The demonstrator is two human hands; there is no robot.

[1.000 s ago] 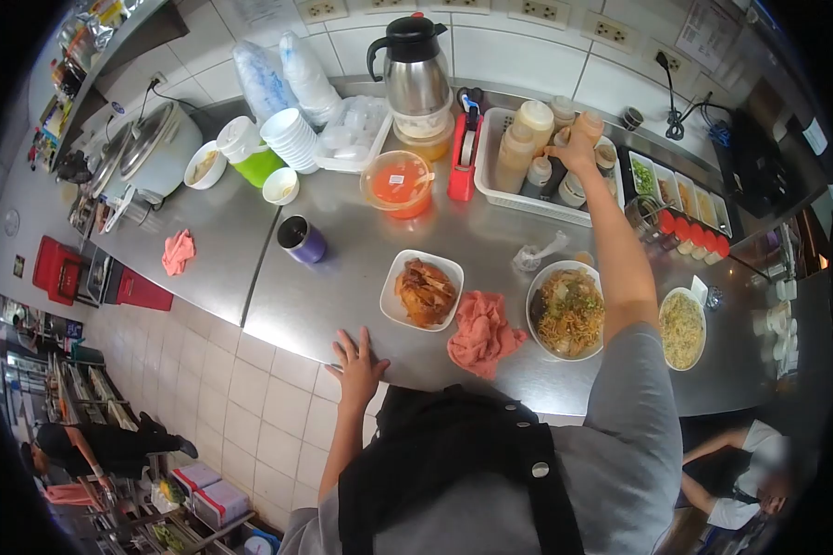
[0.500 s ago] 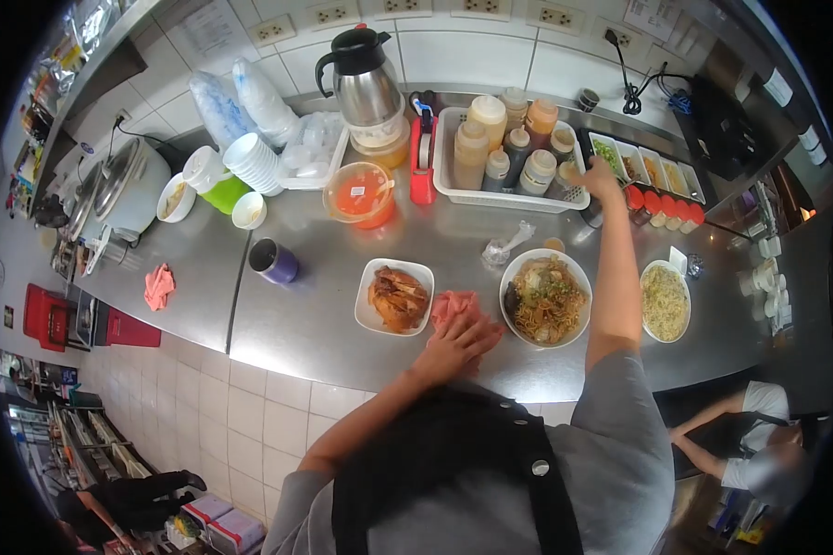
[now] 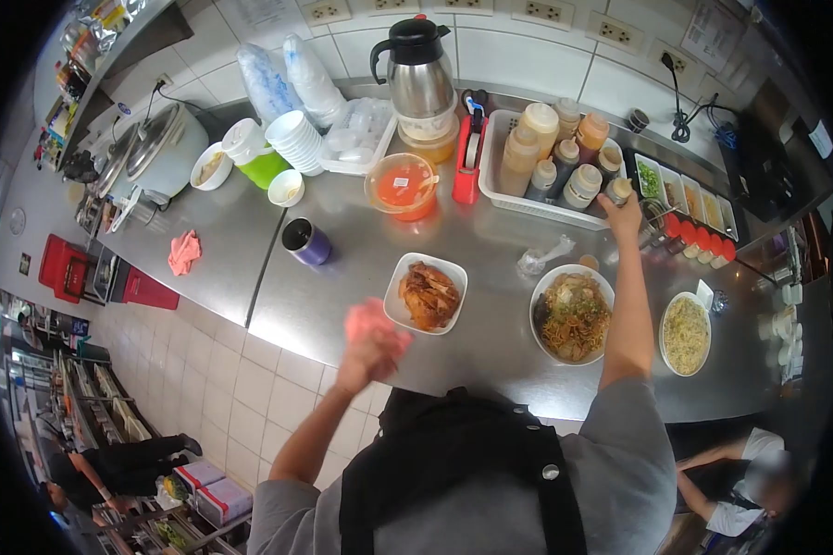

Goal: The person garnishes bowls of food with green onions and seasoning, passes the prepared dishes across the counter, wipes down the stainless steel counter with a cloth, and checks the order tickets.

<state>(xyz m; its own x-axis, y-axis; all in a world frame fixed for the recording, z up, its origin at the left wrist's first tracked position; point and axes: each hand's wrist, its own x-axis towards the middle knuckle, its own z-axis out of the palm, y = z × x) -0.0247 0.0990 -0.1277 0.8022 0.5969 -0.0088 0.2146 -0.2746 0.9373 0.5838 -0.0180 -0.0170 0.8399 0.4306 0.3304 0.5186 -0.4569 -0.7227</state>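
Observation:
My left hand point(image 3: 370, 359) is closed on a crumpled pink cloth point(image 3: 370, 319), both blurred, just off the counter's front edge. To its right a square white bowl point(image 3: 460, 319) holds browned roast chicken point(image 3: 429, 294). At the right corner of a white basket point(image 3: 537, 212), my right hand point(image 3: 626, 220) has its fingers around a small bottle with a tan top point(image 3: 620, 190). Sauce bottles point(image 3: 581, 185) crowd that basket. My right forearm passes between a round bowl of noodles point(image 3: 574, 319) and an oval dish of yellowish rice point(image 3: 686, 335).
Red-capped shakers point(image 3: 702, 242) and a topping tray point(image 3: 683, 190) stand at the right. Along the back are a red tape dispenser point(image 3: 467, 166), a tub of orange liquid point(image 3: 403, 190) and a steel jug point(image 3: 421, 83). A purple tumbler point(image 3: 307, 242) stands left. Two other people work nearby.
My left hand has lifted the pink cloth from beside the chicken bowl and swung left. My right hand has shifted from the topping tray's edge to the tan-topped bottle. The view has turned left.

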